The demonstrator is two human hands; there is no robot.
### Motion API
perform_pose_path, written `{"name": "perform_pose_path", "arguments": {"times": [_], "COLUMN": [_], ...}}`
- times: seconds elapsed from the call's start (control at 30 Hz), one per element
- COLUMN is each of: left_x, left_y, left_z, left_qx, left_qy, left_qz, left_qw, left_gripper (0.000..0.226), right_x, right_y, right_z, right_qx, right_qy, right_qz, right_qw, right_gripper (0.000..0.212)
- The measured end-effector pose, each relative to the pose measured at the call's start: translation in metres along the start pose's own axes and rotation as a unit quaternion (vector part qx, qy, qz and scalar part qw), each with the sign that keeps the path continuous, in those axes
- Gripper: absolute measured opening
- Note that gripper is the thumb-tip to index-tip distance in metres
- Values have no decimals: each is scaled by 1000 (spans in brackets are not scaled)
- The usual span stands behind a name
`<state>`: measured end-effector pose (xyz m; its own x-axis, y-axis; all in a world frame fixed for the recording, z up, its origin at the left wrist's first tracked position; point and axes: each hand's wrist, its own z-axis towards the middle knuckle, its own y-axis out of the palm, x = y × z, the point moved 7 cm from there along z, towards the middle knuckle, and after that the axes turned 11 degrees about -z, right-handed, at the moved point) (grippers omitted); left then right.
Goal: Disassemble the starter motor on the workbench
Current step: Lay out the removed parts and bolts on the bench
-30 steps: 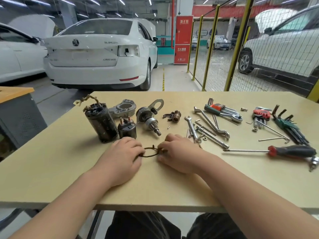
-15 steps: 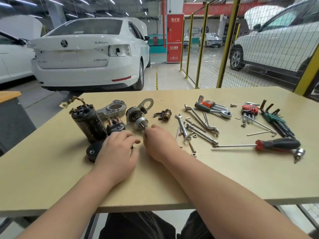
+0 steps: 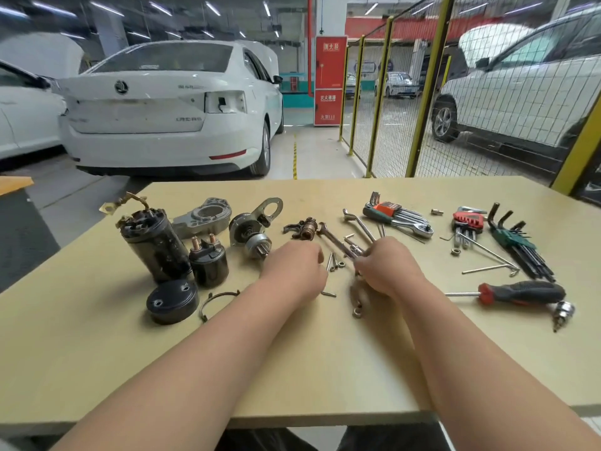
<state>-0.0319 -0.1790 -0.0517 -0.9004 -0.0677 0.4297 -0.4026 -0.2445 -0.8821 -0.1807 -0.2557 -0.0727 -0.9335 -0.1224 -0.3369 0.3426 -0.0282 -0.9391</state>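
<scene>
The red cabinet (image 3: 331, 79) carries white Chinese characters, "消火栓" at its top; its lower lines blur. The white car (image 3: 169, 105) shows a round boot badge (image 3: 121, 87); its lettering is unreadable.

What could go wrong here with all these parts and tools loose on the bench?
Small screws lie loose between the left hand and right hand; a sweep could scatter them. The motor housing stands on end near the workbench edge, so a bump might topple it. Fingers among the wrenches could get pinched.
</scene>
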Motion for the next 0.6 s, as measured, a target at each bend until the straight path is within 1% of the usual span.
{"name": "perform_pose_path", "arguments": {"times": [0.07,0.17,0.27,0.3,0.37,0.43,0.5,0.53,0.6], "left_x": [9,18,24,25,24,24,27,30,33], "left_y": [10,24,32,32,34,38,41,42,40], "left_z": [17,38,54,58,65,70,69,69,68], "left_qx": [-21,-47,-51,-50,-61,-92,-127,-137,-142], "left_qy": [-14,-38,-56,-67,-99,-125,-127,-117,-97], "left_qz": [9,20,43,49,49,60,97,112,102], "left_qw": [1000,998,996,995,992,986,979,977,980], "left_gripper": [28,24,14,16,25,29,29,28,24], "right_x": [16,29,38,41,41,34,19,10,-6], "right_y": [-6,-10,-10,-9,-8,-11,-10,-7,1], "right_z": [4,6,10,11,12,12,11,11,11], "right_qx": [24,54,60,59,53,72,87,77,43], "right_qy": [30,40,61,66,67,54,23,3,-27], "right_qz": [54,59,66,61,19,-52,-106,-128,-167], "right_qw": [998,996,994,994,996,995,990,989,985], "right_gripper": [14,15,17,18,19,23,27,28,28]}}
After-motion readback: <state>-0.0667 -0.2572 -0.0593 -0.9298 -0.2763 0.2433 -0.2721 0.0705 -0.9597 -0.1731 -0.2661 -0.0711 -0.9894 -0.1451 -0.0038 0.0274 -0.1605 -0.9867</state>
